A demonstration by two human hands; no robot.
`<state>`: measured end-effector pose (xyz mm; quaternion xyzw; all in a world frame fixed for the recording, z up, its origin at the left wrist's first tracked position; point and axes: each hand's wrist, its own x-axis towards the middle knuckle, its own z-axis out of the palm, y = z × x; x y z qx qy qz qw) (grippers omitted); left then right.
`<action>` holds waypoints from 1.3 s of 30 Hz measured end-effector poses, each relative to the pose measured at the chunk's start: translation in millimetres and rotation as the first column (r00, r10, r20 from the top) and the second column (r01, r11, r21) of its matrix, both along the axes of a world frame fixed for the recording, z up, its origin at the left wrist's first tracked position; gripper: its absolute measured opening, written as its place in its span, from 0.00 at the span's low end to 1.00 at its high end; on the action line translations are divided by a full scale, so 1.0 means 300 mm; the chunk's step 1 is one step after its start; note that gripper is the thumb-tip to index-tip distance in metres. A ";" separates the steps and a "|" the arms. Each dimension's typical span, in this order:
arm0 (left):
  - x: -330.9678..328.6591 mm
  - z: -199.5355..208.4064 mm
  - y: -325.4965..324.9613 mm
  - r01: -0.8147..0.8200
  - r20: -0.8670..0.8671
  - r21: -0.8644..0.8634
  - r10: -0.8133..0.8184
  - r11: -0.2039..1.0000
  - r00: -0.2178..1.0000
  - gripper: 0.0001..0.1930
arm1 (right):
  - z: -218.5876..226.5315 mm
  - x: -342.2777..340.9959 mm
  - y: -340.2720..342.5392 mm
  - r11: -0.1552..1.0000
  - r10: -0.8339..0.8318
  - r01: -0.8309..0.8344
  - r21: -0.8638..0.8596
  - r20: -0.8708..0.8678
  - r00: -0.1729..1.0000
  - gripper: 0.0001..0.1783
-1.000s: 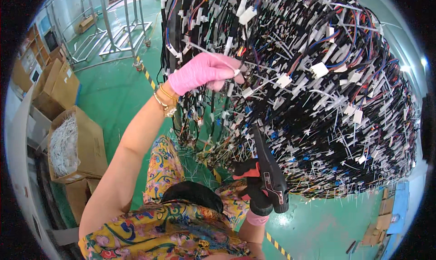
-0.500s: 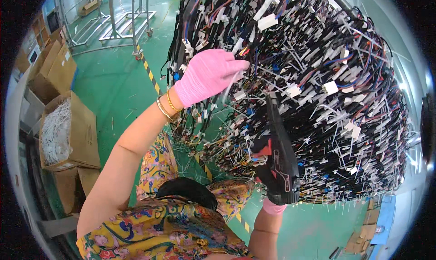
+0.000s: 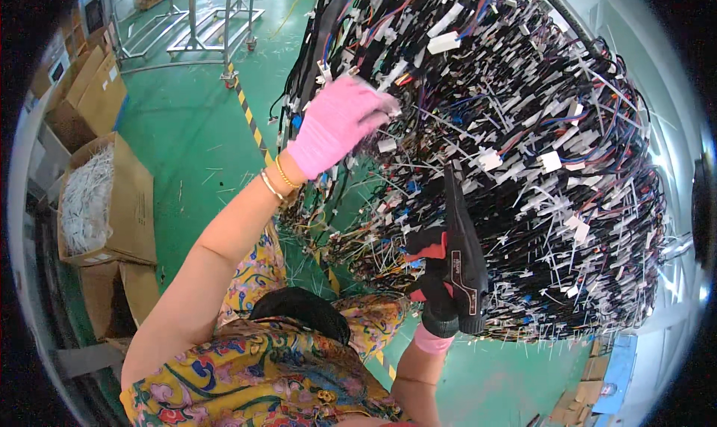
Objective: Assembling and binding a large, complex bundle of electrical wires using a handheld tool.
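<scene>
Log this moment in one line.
left hand: in front of wire bundles, grip unclear | right hand: holding black tool | open carton: white strips inside

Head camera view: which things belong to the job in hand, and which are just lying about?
Apparently job: black pistol-shaped tool; wire harnesses.
Apparently just about: wheeled metal frame; upper-left cardboard box; cardboard pieces.

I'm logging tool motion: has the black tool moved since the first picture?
Yes, upward in view: the black tool had its tip well below a white connector on the hanging wires; now they're nearly level.
</scene>
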<state>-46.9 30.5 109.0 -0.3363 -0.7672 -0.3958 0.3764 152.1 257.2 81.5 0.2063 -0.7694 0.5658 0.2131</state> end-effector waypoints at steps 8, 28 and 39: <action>0.169 0.146 -0.031 0.039 -0.172 0.059 -0.029 0.997 0.985 0.07 | -0.047 0.091 0.019 0.980 -0.145 0.169 -0.105 0.209 0.967 0.40; 0.053 0.023 0.011 0.214 0.015 0.065 -0.215 0.975 0.977 0.09 | 0.252 -0.009 0.015 0.974 -0.132 0.041 0.224 0.407 0.904 0.36; 0.014 0.004 0.034 -0.090 -0.472 -0.306 -0.069 0.948 0.879 0.07 | 0.373 -0.162 -0.015 0.756 0.005 -0.147 0.638 0.219 0.976 0.38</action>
